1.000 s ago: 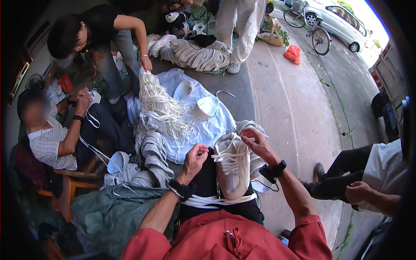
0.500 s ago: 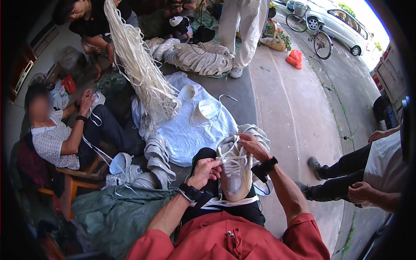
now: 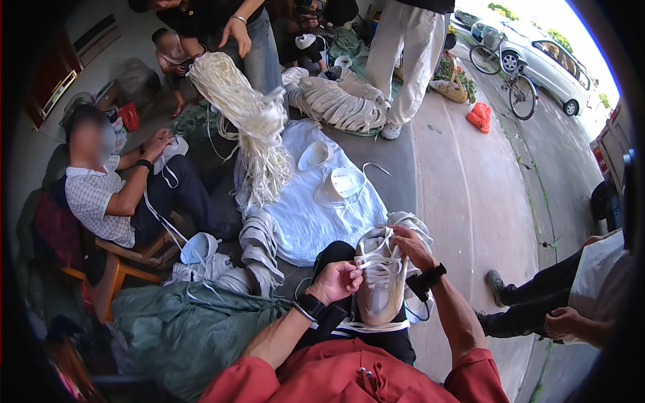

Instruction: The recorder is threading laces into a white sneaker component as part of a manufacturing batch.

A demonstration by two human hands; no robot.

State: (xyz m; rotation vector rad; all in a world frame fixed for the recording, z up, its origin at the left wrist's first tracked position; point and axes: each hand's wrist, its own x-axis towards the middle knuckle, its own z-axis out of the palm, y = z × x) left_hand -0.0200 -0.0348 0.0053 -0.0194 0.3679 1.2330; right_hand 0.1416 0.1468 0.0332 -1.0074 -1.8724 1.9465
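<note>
A white and beige sneaker (image 3: pixel 380 299) stands on my lap, its toe toward me, with white laces (image 3: pixel 383 267) criss-crossed over the tongue. At the shoe's left side, my left hand (image 3: pixel 338 281) pinches a white lace near the upper eyelets. My right hand (image 3: pixel 414 247) is closed at the top right edge of the shoe, by the upper eyelets; whether a lace is between its fingertips cannot be made out. Both hands touch or nearly touch the shoe. Loose white laces (image 3: pixel 371 328) lie across my lap below the toe.
Ahead is a pale blue sheet (image 3: pixel 302 228) bearing two white bowls (image 3: pixel 344 183) and a big lace bundle (image 3: pixel 245 114). Stacked shoe parts (image 3: pixel 261 250) flank it. A seated co-worker (image 3: pixel 111 181) is at left beside a green sack (image 3: pixel 195 336); another person (image 3: pixel 571 302) is at right.
The long lace bundle has dropped lower and slumped toward the sheet, with a co-worker's spread hand above it. My view has shifted a little; my hands keep nearly the same position on the sneaker.
</note>
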